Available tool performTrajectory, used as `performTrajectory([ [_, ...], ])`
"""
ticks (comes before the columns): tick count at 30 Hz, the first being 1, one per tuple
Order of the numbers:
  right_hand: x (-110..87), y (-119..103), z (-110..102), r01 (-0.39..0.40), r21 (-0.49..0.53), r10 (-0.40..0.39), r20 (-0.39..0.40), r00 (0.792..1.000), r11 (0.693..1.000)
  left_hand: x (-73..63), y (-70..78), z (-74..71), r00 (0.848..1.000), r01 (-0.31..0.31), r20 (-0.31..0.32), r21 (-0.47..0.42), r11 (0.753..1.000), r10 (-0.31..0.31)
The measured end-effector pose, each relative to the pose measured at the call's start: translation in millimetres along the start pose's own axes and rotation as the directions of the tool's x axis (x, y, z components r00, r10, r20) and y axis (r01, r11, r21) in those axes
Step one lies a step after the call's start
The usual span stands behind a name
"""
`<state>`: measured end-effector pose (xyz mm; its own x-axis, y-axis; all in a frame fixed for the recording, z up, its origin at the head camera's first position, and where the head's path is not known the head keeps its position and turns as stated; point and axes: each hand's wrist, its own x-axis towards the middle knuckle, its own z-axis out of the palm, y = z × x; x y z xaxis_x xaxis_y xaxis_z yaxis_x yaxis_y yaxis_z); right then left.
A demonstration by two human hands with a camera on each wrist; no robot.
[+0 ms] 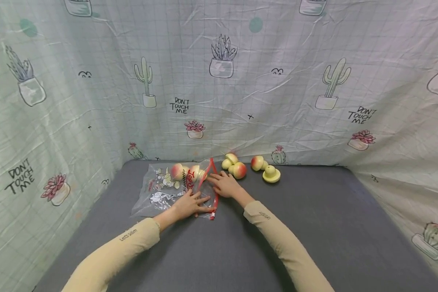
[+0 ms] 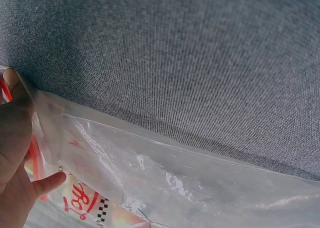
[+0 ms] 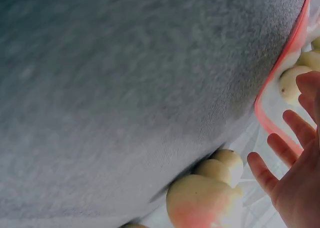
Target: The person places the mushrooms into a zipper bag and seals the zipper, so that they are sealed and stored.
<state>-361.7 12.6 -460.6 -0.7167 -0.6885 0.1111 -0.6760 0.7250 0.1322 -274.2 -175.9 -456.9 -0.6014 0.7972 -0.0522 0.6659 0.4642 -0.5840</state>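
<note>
A clear plastic zip bag (image 1: 164, 198) with a red zipper edge and printed lettering lies on the left of the table. Inside it are yellow-and-red toy mushrooms (image 1: 177, 172). My left hand (image 1: 187, 204) rests on the bag by its mouth, fingers spread; in the left wrist view its thumb (image 2: 50, 184) touches the film. At the bag's opening, my right hand (image 1: 226, 185) has its fingers spread and apart, holding nothing; they show well in the right wrist view. Beyond it lie more toy mushrooms (image 1: 239, 170), bunched together outside the bag.
Farther right sit a toy mushroom (image 1: 257, 163) on its side and another (image 1: 271, 174) with its stem up. The dark grey table (image 1: 219, 251) meets a pale cactus-print curtain (image 1: 241, 101) at the back and sides.
</note>
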Motion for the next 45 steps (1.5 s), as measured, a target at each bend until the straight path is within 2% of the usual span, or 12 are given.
performTrajectory([
  [14, -20.9, 9.7, -6.6, 0.047, 0.083, -0.037, -0.116, 0.993, 0.995, -0.2, -1.8, 1.5, 1.000, -0.007, 0.002, 0.002, 1.000, 0.007],
  [21, -29.8, 13.6, -15.5, 0.069, 0.077, -0.057, -0.147, 0.987, 0.995, 0.3, -1.9, 2.7, 1.000, -0.007, -0.015, -0.002, 1.000, 0.007],
  [26, -36.3, 16.7, -17.9, 0.079, 0.060, -0.066, -0.197, 0.978, 0.995, -1.0, -2.3, 1.8, 0.999, -0.002, -0.035, -0.005, 1.000, 0.002],
  [35, -52.2, 21.1, -26.1, 0.065, 0.064, -0.048, -0.237, 0.970, 0.996, -1.7, -2.1, 2.6, 0.999, 0.004, -0.043, 0.009, 1.000, -0.004],
  [40, -62.0, 28.3, -28.1, 0.043, 0.071, -0.024, -0.260, 0.965, 0.997, -1.5, -1.6, 2.8, 0.998, 0.001, -0.070, 0.012, 1.000, 0.000],
  [45, -70.9, 37.2, -27.6, 0.028, 0.063, -0.009, -0.290, 0.957, 0.998, -1.9, -1.2, 4.3, 0.996, 0.004, -0.093, -0.020, 1.000, -0.006],
])
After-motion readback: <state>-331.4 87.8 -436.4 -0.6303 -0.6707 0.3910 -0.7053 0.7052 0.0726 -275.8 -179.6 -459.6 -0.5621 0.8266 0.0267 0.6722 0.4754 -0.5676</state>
